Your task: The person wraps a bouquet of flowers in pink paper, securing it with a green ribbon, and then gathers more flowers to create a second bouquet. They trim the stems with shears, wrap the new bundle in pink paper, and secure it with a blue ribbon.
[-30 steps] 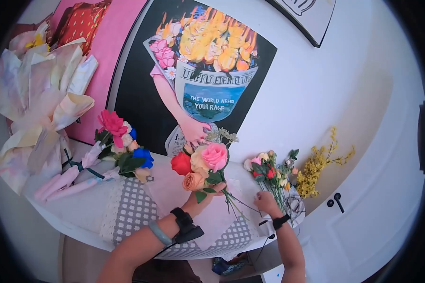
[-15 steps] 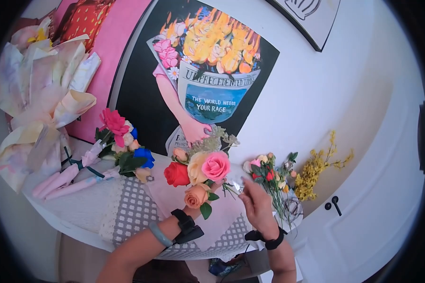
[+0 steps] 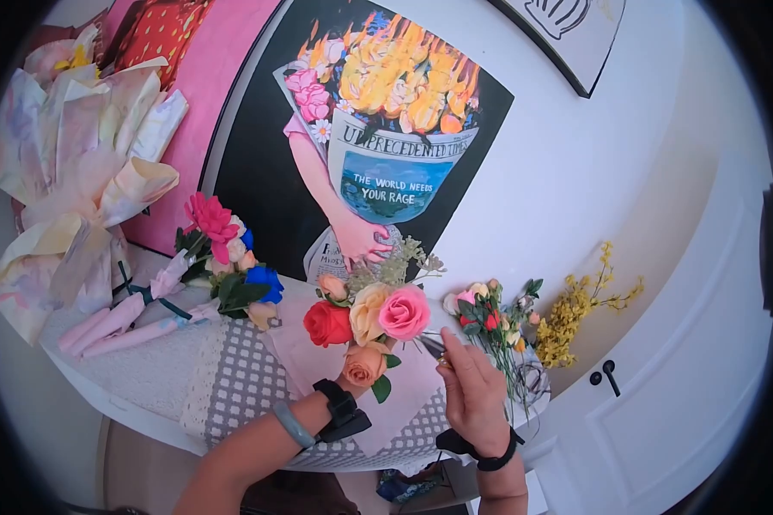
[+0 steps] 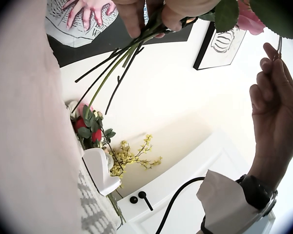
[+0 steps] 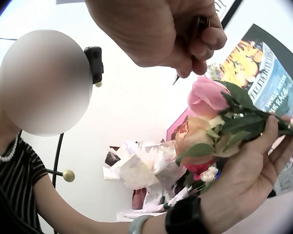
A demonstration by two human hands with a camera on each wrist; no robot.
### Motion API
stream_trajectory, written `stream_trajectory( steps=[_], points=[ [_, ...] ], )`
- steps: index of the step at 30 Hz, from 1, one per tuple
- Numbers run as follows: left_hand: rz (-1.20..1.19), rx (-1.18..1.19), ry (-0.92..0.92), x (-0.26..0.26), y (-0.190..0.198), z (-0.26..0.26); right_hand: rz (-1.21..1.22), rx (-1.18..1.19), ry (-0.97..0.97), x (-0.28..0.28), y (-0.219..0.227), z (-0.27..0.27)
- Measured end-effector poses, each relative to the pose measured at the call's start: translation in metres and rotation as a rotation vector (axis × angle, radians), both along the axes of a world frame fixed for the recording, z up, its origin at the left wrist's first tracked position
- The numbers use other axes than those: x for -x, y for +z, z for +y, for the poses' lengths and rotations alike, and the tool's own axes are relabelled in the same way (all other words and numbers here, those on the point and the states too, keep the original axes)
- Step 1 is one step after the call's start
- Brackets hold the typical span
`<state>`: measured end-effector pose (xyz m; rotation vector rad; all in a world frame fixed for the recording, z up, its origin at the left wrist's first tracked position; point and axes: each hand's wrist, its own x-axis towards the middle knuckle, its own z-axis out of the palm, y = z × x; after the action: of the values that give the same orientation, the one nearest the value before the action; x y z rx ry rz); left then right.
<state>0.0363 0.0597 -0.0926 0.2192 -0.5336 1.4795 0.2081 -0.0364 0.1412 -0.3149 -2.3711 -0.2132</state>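
Note:
In the head view a small bunch of artificial roses point(image 3: 366, 313), red, cream, pink and peach with grey-green sprigs, stands over the table. My left hand point(image 5: 241, 183) grips its stems just below the blooms, and the flowers mostly hide that hand in the head view. Bare stem ends point(image 4: 110, 73) fan out below the fingers in the left wrist view. Just right of the pink rose, my right hand point(image 3: 477, 390) holds slim scissors point(image 4: 280, 46), their silver tip pointing toward the bunch. The curled fingers cover most of the handle.
Pink paper point(image 3: 395, 416) lies on a grey-and-white cloth point(image 3: 249, 369). To the left are a pink-wrapped bouquet point(image 3: 133, 313) and a large cream-wrapped one point(image 3: 86, 172). Loose flowers point(image 3: 485, 313) and yellow sprays point(image 3: 567, 318) lie at the right. A painting point(image 3: 386, 172) leans behind.
My right hand has come from the right end of the table up beside the bunch, bringing the scissors. The left hand has turned the roses to face the head camera more.

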Motion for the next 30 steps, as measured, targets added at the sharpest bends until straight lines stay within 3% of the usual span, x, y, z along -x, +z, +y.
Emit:
stream_trajectory(
  steps=[3,5,9,12,13,16,17,21,25,30],
  points=[
    [0.124,-0.073,0.076,-0.006,0.01,-0.003,0.116,0.023,-0.003,0.007,0.005,-0.006],
    [0.316,-0.068,0.227,-0.009,0.022,-0.005,0.113,0.046,-0.04,0.014,0.009,-0.009],
    [0.934,-0.002,0.833,-0.015,0.047,-0.006,0.077,0.006,-0.164,0.017,0.013,0.005],
    [1.115,0.076,1.125,-0.015,0.073,-0.016,0.259,-0.007,-0.131,0.008,0.0,0.036],
    [1.097,0.108,1.146,-0.015,0.084,-0.02,0.332,0.097,-0.139,0.004,-0.006,0.043],
    [0.978,0.222,0.89,-0.01,0.107,-0.037,0.289,0.33,-0.306,-0.016,-0.036,0.063],
    [0.909,0.255,0.909,-0.012,0.113,-0.041,0.27,0.269,-0.315,-0.023,-0.053,0.075],
    [0.913,0.259,0.939,-0.013,0.112,-0.039,0.129,0.406,-0.398,-0.047,-0.085,0.084],
    [0.931,0.272,0.962,-0.013,0.114,-0.041,0.113,0.428,-0.387,-0.053,-0.091,0.076],
    [0.972,0.286,0.95,-0.013,0.109,-0.038,0.066,0.393,-0.203,-0.038,-0.094,0.065]
  ],
)
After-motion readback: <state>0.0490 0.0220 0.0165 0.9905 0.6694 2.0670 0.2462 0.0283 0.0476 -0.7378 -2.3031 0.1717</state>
